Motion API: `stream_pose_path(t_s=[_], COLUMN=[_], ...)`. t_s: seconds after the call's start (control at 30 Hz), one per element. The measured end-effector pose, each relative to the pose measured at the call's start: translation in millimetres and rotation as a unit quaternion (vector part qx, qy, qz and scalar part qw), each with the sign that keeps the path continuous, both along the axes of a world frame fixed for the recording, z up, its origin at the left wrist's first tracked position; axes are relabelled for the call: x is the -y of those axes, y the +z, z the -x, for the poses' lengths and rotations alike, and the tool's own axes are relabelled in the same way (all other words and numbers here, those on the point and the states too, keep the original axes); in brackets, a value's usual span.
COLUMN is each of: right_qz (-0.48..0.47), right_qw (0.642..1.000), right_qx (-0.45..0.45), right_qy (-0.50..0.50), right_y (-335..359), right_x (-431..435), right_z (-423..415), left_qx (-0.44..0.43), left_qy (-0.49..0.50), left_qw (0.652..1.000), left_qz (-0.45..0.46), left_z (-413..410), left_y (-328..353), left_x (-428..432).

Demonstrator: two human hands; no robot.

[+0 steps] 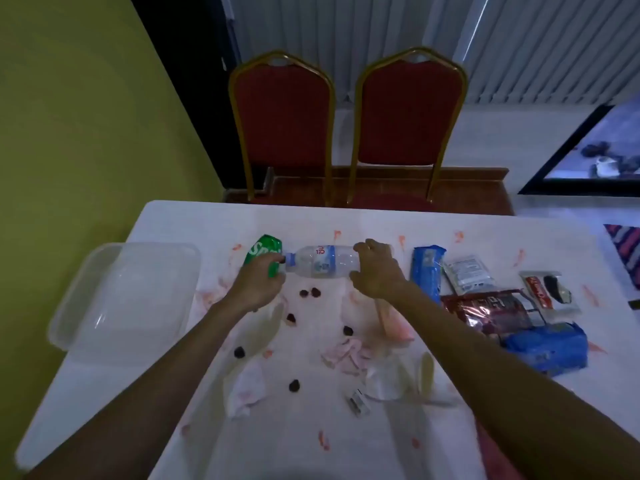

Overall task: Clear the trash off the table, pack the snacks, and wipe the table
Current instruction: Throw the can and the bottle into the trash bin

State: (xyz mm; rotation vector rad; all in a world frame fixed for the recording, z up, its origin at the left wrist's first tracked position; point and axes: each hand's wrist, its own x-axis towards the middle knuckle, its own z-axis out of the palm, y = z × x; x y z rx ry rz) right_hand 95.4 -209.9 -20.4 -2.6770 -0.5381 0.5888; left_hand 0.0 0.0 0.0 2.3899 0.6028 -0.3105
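A clear plastic water bottle [322, 261] lies sideways over the white table [363, 223]. My right hand [375, 271] grips its base end. My left hand [258, 282] is closed around its blue-capped neck, in front of a crushed green soda can [261, 249]. Crumpled stained tissues [244, 386] and small dark scraps [294, 385] litter the table between my arms. Snack packets lie to the right: a blue pack [426, 271], a silver sachet [469, 273], a dark red bag [491, 311], a red-and-white pack [545, 292] and a large blue bag [549, 346]. Red smears mark the tabletop.
A clear plastic tub [124, 296] sits at the table's left edge by the yellow-green wall. Two red chairs with gold frames [284, 119] [408, 116] stand behind the far edge. A small metal clip [358, 403] and clear wrapper [384, 379] lie near the front.
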Motion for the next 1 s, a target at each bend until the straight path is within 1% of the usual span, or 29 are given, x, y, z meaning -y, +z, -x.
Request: stream_pose_path(t_s=[0.07, 0.1, 0.17, 0.23, 0.33, 0.43, 0.53, 0.63, 0.7, 0.77, 0.8, 0.87, 0.93, 1.0], right_qz=[0.029, 0.04, 0.071, 0.103, 0.15, 0.182, 0.2, 0.221, 0.206, 0.154, 0.112, 0.024, -0.043, -0.084], right_qw=[0.999, 0.999, 0.997, 0.993, 0.983, 0.974, 0.97, 0.967, 0.971, 0.982, 0.989, 0.995, 0.993, 0.988], right_qx=[0.019, 0.026, 0.029, 0.052, 0.096, 0.131, 0.132, 0.121, 0.117, 0.108, 0.092, 0.045, -0.001, -0.051], right_qy=[0.012, 0.015, 0.018, 0.03, 0.031, 0.036, 0.036, 0.048, 0.028, -0.017, -0.043, -0.089, -0.114, -0.118], right_y=[-10.8, -17.9, -29.4, -39.8, -47.9, -58.4, -61.8, -54.0, -42.5, -25.3, -16.0, 2.8, 17.9, 28.0], right_x=[-18.2, -26.3, -38.3, -47.6, -57.8, -64.3, -67.0, -72.7, -79.4, -87.0, -91.3, -101.8, -113.4, -125.8], right_z=[-8.5, -11.7, -15.8, -18.2, -18.5, -18.2, -17.7, -20.5, -22.5, -19.9, -16.2, -1.2, 21.3, 51.8], left_qx=[0.03, 0.02, -0.029, -0.054, -0.019, 0.017, 0.032, 0.042, 0.045, 0.042, 0.039, 0.041, 0.045, 0.041], left_qy=[0.041, 0.059, 0.079, 0.079, 0.056, 0.055, 0.052, 0.054, 0.08, 0.116, 0.129, 0.137, 0.139, 0.145], left_qw=[0.999, 0.998, 0.996, 0.995, 0.994, 0.991, 0.992, 0.995, 0.995, 0.991, 0.985, 0.975, 0.967, 0.958], left_qz=[-0.014, -0.021, -0.02, -0.032, -0.095, -0.123, -0.11, -0.077, -0.029, 0.058, 0.106, 0.169, 0.21, 0.245], left_z=[-14.4, -19.9, -24.1, -23.1, -20.9, -24.0, -22.6, -16.0, -9.3, -1.3, 4.3, 18.9, 38.9, 64.8], left_y=[-13.0, -22.5, -42.3, -63.8, -80.6, -90.0, -95.2, -89.3, -79.4, -66.6, -59.4, -45.8, -34.0, -28.1], left_x=[-22.1, -35.4, -56.7, -71.7, -79.0, -80.9, -81.7, -84.7, -88.9, -94.0, -97.3, -103.5, -108.6, -112.4])
